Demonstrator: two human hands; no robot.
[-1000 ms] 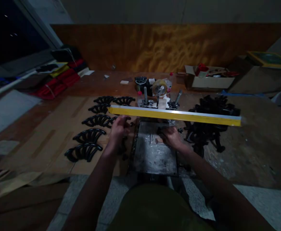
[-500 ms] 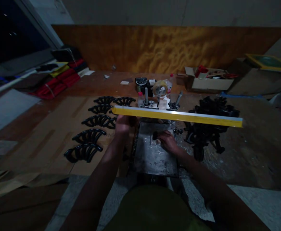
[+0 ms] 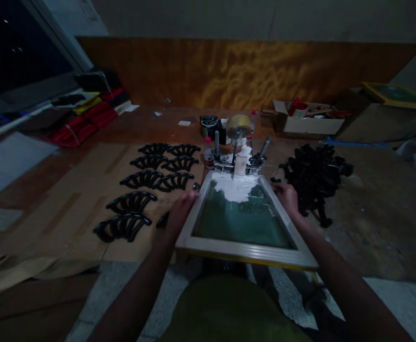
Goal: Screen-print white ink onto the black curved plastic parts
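A screen printing frame [image 3: 254,256] with green mesh lies lowered in front of me, hinged at its far end. White ink [image 3: 234,187] spreads over the far part of the mesh, where a squeegee [image 3: 240,166] stands upright. My left hand [image 3: 184,206] is closed at the frame's left side. On the opposite side my right hand [image 3: 287,198] has its fingers curled at the frame's edge, partly in shadow. The metal board and the small black piece on it are hidden below the frame. Black curved ribbed parts [image 3: 131,202] sit in rows on the cardboard at left.
A heap of black parts [image 3: 313,175] lies right of the frame. Behind the hinge clamps [image 3: 261,154] are a tape roll [image 3: 239,126], a red-capped bottle [image 3: 208,152] and a dark tub [image 3: 208,124]. An open carton [image 3: 311,124] stands at back right, folded red cloth [image 3: 83,124] at back left.
The frame has swung down from its raised, edge-on position over the metal board. My right hand has left the small black piece and moved to the frame's right side; my left hand came down with the frame.
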